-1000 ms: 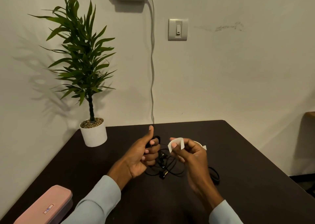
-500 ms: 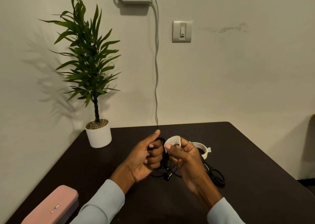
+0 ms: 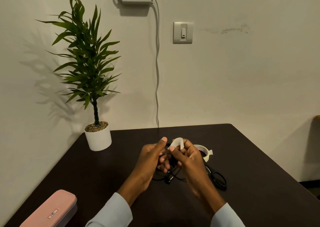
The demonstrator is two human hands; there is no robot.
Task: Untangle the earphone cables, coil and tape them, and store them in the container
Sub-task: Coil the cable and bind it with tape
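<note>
My left hand (image 3: 150, 159) is curled round a coil of black earphone cable (image 3: 170, 172), thumb raised; most of the coil is hidden between my hands, with loops and a plug hanging below. My right hand (image 3: 187, 159) pinches a short strip of white tape (image 3: 177, 143), bent in an arch, right beside the left thumb. A roll of white tape (image 3: 205, 151) lies on the dark table just behind the right hand. The pink container (image 3: 50, 209) lies shut at the table's near left corner.
Black scissors (image 3: 217, 177) lie on the table (image 3: 251, 157) to the right of my right wrist. A potted plant (image 3: 97, 138) in a white pot stands at the back left corner against the wall. The table's right edge falls away diagonally.
My right hand has brought the tape strip leftward until it is beside the left thumb. The hands have closed together over the cable coil.
</note>
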